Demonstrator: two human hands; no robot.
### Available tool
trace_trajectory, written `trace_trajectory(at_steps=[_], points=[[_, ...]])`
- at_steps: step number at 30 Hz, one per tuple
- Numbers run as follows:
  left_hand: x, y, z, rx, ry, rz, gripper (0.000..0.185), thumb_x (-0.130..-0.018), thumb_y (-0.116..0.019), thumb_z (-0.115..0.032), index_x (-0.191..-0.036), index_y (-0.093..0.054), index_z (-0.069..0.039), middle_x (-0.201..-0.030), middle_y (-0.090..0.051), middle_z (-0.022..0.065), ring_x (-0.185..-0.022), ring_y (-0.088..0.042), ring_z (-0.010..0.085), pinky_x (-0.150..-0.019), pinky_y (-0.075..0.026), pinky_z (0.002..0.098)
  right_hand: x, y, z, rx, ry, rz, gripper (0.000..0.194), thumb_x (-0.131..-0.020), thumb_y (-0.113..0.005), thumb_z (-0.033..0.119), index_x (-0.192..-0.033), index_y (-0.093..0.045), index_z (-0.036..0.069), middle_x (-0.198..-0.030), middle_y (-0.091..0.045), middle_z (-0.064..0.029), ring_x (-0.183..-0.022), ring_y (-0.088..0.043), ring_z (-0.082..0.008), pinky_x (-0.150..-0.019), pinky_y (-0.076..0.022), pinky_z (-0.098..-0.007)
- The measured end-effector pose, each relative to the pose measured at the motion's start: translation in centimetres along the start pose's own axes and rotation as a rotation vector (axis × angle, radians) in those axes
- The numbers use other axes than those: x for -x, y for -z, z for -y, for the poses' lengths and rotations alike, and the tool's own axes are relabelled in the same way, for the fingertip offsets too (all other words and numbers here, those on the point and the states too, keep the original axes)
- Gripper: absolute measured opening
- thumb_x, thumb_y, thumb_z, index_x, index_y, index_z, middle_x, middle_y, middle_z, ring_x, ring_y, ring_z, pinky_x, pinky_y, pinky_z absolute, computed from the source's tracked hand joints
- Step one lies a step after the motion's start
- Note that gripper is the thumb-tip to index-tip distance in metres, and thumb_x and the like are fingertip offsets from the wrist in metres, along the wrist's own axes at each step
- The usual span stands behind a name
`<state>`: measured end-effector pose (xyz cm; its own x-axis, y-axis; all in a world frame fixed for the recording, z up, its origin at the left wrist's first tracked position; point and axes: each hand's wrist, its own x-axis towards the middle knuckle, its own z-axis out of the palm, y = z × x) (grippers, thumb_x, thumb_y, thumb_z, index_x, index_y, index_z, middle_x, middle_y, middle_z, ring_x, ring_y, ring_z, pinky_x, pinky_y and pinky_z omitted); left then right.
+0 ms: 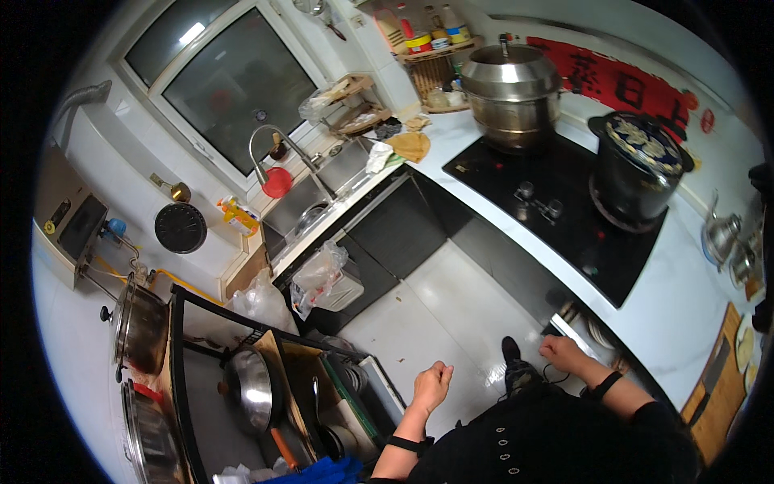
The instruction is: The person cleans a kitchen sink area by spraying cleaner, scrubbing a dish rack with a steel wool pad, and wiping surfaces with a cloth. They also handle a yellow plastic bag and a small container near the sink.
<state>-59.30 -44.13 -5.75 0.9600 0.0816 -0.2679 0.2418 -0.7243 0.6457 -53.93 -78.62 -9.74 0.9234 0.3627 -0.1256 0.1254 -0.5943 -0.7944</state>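
My left hand [432, 385] hangs over the pale tiled floor [447, 290], fingers curled, with nothing visible in it. To its left stands a black-framed rack [176, 339] holding a domed metal lid [251, 390]. My right hand [563, 353] is also curled and looks bare; it is beside an open drawer [568, 333] under the counter. Whether it touches the drawer's edge is unclear. Dishes [598, 333] show inside the drawer. A thin dark cord [551, 378] loops below that hand.
A steel steamer pot [513, 91] and a dark lidded pot [635, 175] stand on the black cooktop [538, 236]. A knife [713, 369] lies on a wooden cutting board [716, 405] at right. Ahead are a steel sink [347, 163] and a bag-lined bin [338, 293].
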Motion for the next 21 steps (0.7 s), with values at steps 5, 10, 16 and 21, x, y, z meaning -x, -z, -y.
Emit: trace_trajectory(at_steps=[5, 10, 16, 21], points=[[-6.8, 3.9, 1.5, -0.076, -0.001, -0.073, 0.042, -0.094, -0.053, -0.041, -0.073, -0.057, -0.006, -0.061, -0.059, 0.0147, -0.063, -0.06, 0.0373, -0.062, -0.048, 0.0439, -11.4, -2.3, 1.9, -0.097, 0.047, 0.089, 0.021, -0.088, -0.059, 0.027, -0.087, -0.061, 0.006, -0.078, -0.065, -0.0158, -0.074, -0.063, -0.0355, -0.066, -0.0498, -0.0419], [-14.1, 10.9, 2.3, 0.01, 0.21, -0.117, 0.048, -0.091, -0.055, -0.049, -0.072, -0.066, -0.006, -0.063, -0.062, 0.0115, -0.061, -0.062, 0.0312, -0.064, -0.05, 0.0401, -24.6, -3.1, 5.1, -0.144, 0.167, 0.105, 0.027, -0.09, -0.058, 0.03, -0.079, -0.058, 0.005, -0.072, -0.063, -0.0146, -0.068, -0.061, -0.0349, -0.062, -0.0465, -0.0443], [-19.5, 16.9, 5.9, 0.032, 0.032, -0.51, 0.031, -0.087, -0.069, -0.029, -0.096, -0.068, 0.0, -0.087, -0.062, 0.0171, -0.067, -0.063, 0.0274, -0.065, -0.05, 0.0369, -38.8, -3.9, 12.0, -0.076, 0.331, 0.142, 0.034, -0.088, -0.062, 0.034, -0.071, -0.055, 0.006, -0.065, -0.058, -0.0136, -0.062, -0.057, -0.0346, -0.056, -0.0435, -0.0437], [-25.3, 20.5, 12.2, 0.2, 0.12, -0.47, 0.031, -0.087, -0.069, -0.021, -0.102, -0.064, 0.005, -0.089, -0.061, 0.0162, -0.064, -0.063, 0.023, -0.063, -0.051, 0.0312, -47.3, -5.9, 16.2, -0.085, 0.303, 0.126, 0.023, -0.083, -0.066, 0.022, -0.073, -0.056, 0.005, -0.067, -0.058, -0.0118, -0.06, -0.056, -0.0282, -0.055, -0.0423, -0.0381]])
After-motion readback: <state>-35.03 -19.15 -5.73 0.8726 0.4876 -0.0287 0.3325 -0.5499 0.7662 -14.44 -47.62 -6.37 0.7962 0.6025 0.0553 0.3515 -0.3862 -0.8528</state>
